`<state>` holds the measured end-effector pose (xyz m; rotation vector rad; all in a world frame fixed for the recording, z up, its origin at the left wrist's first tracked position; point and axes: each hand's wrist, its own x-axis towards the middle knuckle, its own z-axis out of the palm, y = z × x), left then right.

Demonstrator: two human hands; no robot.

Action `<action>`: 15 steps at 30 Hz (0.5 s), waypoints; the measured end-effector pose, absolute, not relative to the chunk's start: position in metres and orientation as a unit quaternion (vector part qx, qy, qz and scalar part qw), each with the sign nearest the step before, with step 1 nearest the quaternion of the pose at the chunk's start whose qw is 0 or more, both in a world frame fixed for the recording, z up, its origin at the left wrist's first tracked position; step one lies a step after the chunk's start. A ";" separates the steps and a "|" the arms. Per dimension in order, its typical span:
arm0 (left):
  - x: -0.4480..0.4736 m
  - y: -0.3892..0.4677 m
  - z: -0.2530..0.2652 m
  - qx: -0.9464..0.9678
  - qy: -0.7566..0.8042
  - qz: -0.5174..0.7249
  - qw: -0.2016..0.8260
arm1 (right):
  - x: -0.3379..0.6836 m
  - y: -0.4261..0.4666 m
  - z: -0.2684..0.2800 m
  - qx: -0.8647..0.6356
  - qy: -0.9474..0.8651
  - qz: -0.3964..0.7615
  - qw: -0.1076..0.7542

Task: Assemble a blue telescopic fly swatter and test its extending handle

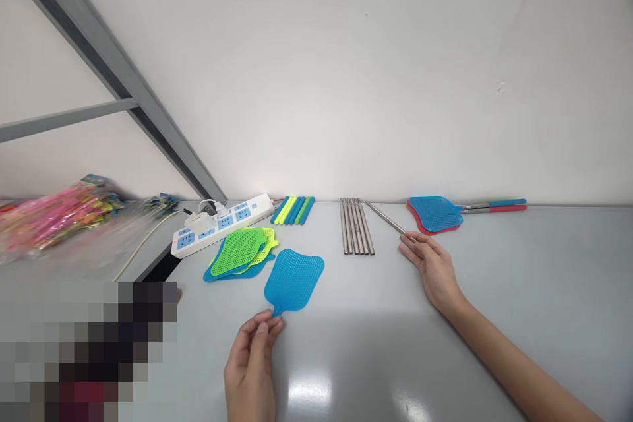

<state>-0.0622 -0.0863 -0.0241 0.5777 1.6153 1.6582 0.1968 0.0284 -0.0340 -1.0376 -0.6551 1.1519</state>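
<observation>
The hands are both occupied. By the left hand, a blue swatter head is held at its short neck, the thumb and fingers being closed on it near the front of the tabletop, with the mesh pointed away. By the right hand, a thin metal rod is gripped near one end between thumb and fingertips, its far end being directed toward the wall.

Just left of that rod, more metal rods are laid side by side in a row. Farther left, slim handles in blue, yellow and green are lined up near the wall. Between the blue swatter head and a white power strip, loose swatter heads are piled, green uppermost, with yellow and blue seen beneath. Plugs are fitted into the strip. Beyond the right hand, two assembled swatters are stacked, blue over red. At the far left, plastic-wrapped packages are heaped.
</observation>
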 end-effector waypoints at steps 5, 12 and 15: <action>-0.059 -0.091 -0.025 0.347 0.724 0.539 0.256 | 0.197 0.028 -0.034 -0.476 -0.303 0.523 0.639; -0.061 -0.082 -0.019 0.472 0.785 0.373 0.147 | 0.200 0.028 -0.033 -0.518 -0.349 0.507 0.594; -0.063 -0.078 -0.018 0.509 0.772 0.356 0.133 | 0.203 0.027 -0.034 -0.518 -0.358 0.510 0.586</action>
